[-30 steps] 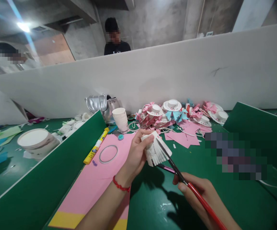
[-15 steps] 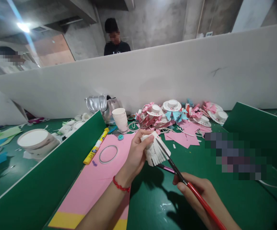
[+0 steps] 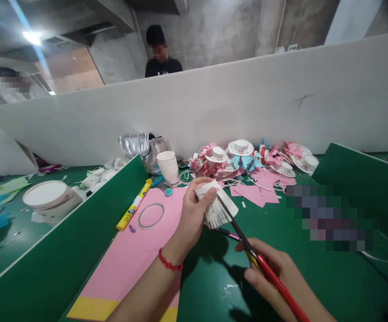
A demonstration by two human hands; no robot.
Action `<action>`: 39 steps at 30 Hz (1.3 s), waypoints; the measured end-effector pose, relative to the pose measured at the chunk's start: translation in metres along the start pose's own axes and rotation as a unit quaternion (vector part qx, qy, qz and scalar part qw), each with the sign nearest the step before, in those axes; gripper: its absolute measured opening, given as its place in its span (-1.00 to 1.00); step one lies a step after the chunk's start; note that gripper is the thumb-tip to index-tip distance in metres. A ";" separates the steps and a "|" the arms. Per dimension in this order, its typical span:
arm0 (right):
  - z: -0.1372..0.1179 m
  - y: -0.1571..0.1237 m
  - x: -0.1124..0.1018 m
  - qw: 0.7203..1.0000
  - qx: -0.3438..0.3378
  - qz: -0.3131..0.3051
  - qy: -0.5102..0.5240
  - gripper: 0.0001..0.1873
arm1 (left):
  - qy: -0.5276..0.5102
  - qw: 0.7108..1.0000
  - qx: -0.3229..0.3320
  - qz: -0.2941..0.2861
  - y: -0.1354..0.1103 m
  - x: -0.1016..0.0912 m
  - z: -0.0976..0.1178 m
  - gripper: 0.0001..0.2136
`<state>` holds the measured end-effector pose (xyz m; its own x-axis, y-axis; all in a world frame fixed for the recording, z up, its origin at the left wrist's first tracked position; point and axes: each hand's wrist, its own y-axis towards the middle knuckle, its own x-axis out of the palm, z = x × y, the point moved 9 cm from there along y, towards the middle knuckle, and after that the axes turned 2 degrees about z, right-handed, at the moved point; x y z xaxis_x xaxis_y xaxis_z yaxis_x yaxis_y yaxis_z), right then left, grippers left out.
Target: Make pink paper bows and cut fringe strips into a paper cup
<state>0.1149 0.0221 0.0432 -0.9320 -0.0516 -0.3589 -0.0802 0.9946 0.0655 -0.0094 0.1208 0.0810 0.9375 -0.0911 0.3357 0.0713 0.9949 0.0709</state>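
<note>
My left hand [image 3: 191, 215] is closed round a white paper cup [image 3: 218, 205] whose wall is slit into hanging strips. It holds the cup above the green table [image 3: 214, 286]. My right hand [image 3: 274, 277] grips red-handled scissors [image 3: 247, 243]. The dark blades point up and left into the cup's fringe. A red cord circles my left wrist. Below the left hand lies a pink sheet [image 3: 137, 255] with a thin ring [image 3: 151, 215] on it.
A stack of white cups [image 3: 169, 167], a silver bag [image 3: 140, 145] and a yellow glue stick [image 3: 134, 205] lie at the back left. Finished pink and blue paper hats [image 3: 244, 156] pile against the white divider. A white tub [image 3: 49, 199] sits left. A person stands behind the divider.
The scissors' blades have gone further into the cup's fringe, and my right hand has moved a little up and left. The cup has turned slightly in my left hand.
</note>
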 end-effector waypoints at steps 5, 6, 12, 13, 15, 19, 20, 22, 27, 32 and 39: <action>0.027 -0.013 0.009 0.997 0.060 -0.042 0.034 -0.26 | -0.066 0.997 0.020 0.028 0.006 -0.010 0.008 -0.75; 0.032 -0.014 0.012 0.995 0.066 -0.056 0.042 -0.25 | -0.077 0.996 0.022 0.035 0.006 -0.011 0.009 -0.74; 0.012 -0.012 0.003 0.999 -0.008 -0.026 0.041 -0.37 | -0.063 0.998 -0.008 0.001 0.003 -0.001 0.002 -0.80; 0.006 -0.012 0.002 0.999 -0.021 -0.026 0.030 -0.41 | -0.059 0.998 -0.010 -0.001 0.001 0.000 0.000 -0.81; -0.002 -0.010 0.000 0.999 -0.028 -0.027 0.006 -0.46 | -0.052 0.999 -0.014 -0.001 0.000 0.002 -0.002 -0.82; -0.002 -0.009 -0.001 0.999 -0.018 -0.025 -0.021 -0.48 | -0.042 0.999 -0.015 0.000 -0.002 0.004 -0.003 -0.82; -0.001 -0.009 -0.001 0.999 -0.017 -0.023 -0.023 -0.48 | -0.042 0.999 -0.015 0.001 -0.002 0.004 -0.003 -0.82; 0.000 -0.011 0.000 0.999 -0.018 -0.028 -0.024 -0.50 | -0.043 0.999 -0.015 0.003 -0.002 0.004 -0.003 -0.82; -0.007 -0.010 -0.004 0.999 -0.037 -0.009 -0.033 -0.55 | -0.041 0.999 -0.017 0.000 -0.002 0.004 -0.002 -0.82; -0.018 -0.007 -0.005 0.997 -0.063 -0.009 -0.034 -0.59 | -0.041 0.999 -0.020 0.000 -0.002 0.005 -0.003 -0.82; -0.015 -0.004 -0.001 0.998 -0.064 0.009 -0.021 -0.48 | -0.044 0.999 -0.025 0.009 -0.003 0.004 -0.002 -0.81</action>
<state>0.1114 0.0173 0.0571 -0.9185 -0.0282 -0.3945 -0.1113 0.9756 0.1894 -0.0051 0.1173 0.0801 0.9051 -0.0753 0.4184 0.0743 0.9971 0.0186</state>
